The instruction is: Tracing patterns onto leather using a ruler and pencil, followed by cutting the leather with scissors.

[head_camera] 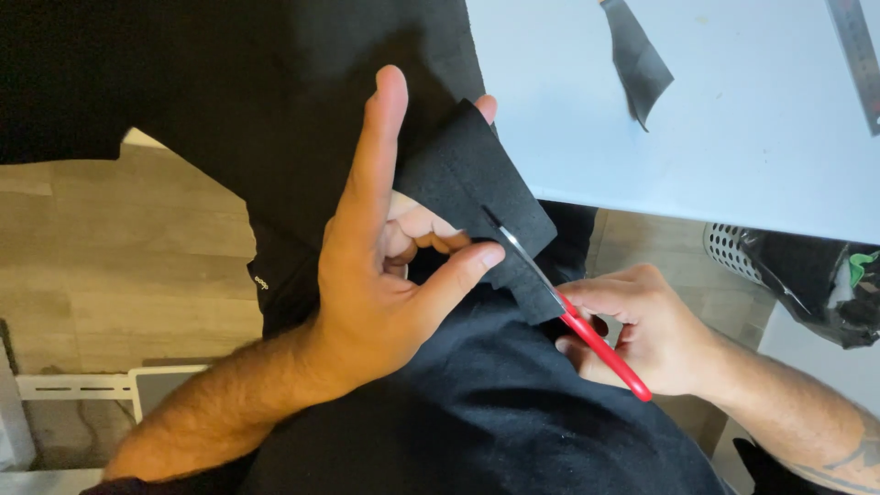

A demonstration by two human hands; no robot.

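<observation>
Nearby, grey scrap [639, 62], metal ruler [859, 57] on pale table [752, 156].

A dark fabric scrap [637, 60] and metal ruler [857, 55] lie on the white table [733, 156].

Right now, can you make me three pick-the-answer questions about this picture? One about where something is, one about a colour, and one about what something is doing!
1. Where does the small dark scrap lie?
A. on the pale table
B. on the wood floor
C. in the basket

2. What colour are the handles of the scissors?
A. blue
B. red
C. yellow

3. What is the black felt piece doing?
A. lying flat on the table
B. rolled up
C. held up and being cut

Answers:
1. A, the scrap rests on the table top near the ruler.
2. B, the handles in the right hand are red.
3. C, the left hand pinches the felt while the blades sit in its edge.
</observation>
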